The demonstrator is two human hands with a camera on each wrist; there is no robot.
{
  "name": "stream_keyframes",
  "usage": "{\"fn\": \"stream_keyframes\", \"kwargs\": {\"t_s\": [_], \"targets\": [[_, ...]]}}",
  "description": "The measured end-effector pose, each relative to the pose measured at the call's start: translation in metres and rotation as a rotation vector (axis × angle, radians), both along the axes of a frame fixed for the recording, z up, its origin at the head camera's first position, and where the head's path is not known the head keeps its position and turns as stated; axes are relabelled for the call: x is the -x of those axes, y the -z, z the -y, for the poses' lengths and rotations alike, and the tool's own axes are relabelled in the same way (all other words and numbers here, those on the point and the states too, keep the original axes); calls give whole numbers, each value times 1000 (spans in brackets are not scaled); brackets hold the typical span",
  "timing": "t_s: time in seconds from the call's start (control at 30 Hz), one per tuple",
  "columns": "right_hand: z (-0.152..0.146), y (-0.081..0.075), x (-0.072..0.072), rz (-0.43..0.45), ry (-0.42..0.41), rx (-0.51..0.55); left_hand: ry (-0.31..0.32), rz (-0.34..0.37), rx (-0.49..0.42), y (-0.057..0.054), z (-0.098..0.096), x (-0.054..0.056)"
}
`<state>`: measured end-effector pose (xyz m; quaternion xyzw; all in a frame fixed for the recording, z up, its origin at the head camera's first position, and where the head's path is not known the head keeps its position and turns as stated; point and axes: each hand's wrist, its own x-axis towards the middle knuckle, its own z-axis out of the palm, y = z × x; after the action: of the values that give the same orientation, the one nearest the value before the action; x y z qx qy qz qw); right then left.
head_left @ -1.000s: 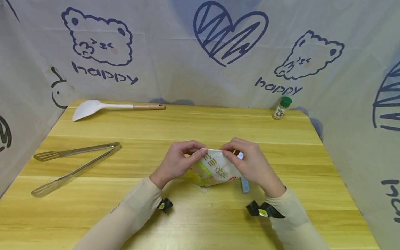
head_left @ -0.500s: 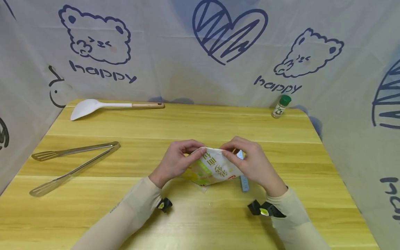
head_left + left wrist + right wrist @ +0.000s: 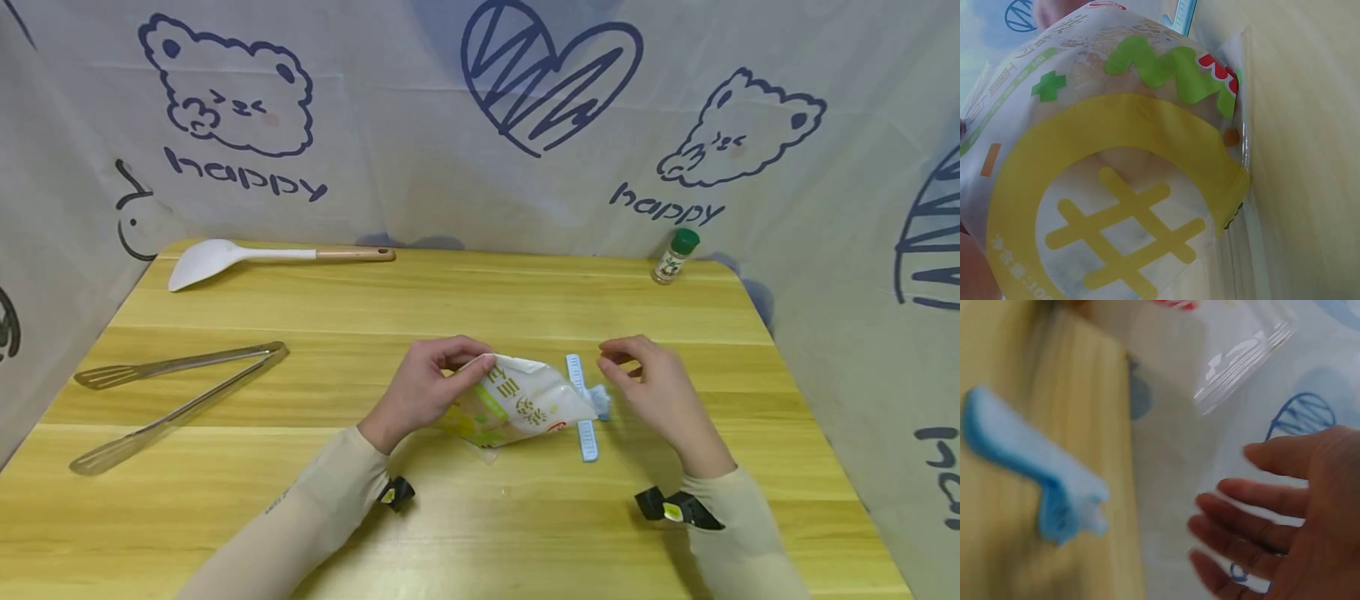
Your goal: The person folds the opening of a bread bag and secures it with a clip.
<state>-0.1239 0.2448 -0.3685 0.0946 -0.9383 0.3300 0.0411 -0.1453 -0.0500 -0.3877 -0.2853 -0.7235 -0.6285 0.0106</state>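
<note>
Near the middle of the table, my left hand (image 3: 427, 383) pinches the folded top edge of a printed plastic food bag (image 3: 525, 404). The bag's yellow ring and green zigzag print (image 3: 1147, 69) fill much of the left wrist view. Just right of the bag lies a light blue bag clip (image 3: 588, 443) with a small scalloped grip, partly overlapped by the bag's corner. My right hand (image 3: 663, 396) hovers right of the clip, holding nothing. In the right wrist view its fingers (image 3: 1254, 531) are loosely spread, apart from the clip.
Metal tongs (image 3: 195, 358) lie spread at the left of the wooden table (image 3: 480, 308). A white spatula (image 3: 217, 262) with a wooden handle rests along the back edge. At the back right stands a green-capped seasoning bottle (image 3: 672, 258). Cloth walls (image 3: 405, 150) with drawings surround the table.
My right hand has let go of the bag's top edge and moved right, uncovering the blue clip. My left hand still pinches the bag in the same place.
</note>
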Motion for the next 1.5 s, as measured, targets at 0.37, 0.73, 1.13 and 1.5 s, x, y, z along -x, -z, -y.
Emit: {"fn": "stream_keyframes", "kwargs": {"t_s": [0.37,0.73,1.13,1.5], "targets": [[-15,39,0,276,28,-195,2,2,-8,-1,-1,-1],[-16,49,-1,301,79,-71,-8,-5,3,0,-1,0],[-23,17,-1,235,134,147,4,13,18,-2,0,2],[-23,-13,-6,-2,31,168,9,13,22,-3,0,3]]}}
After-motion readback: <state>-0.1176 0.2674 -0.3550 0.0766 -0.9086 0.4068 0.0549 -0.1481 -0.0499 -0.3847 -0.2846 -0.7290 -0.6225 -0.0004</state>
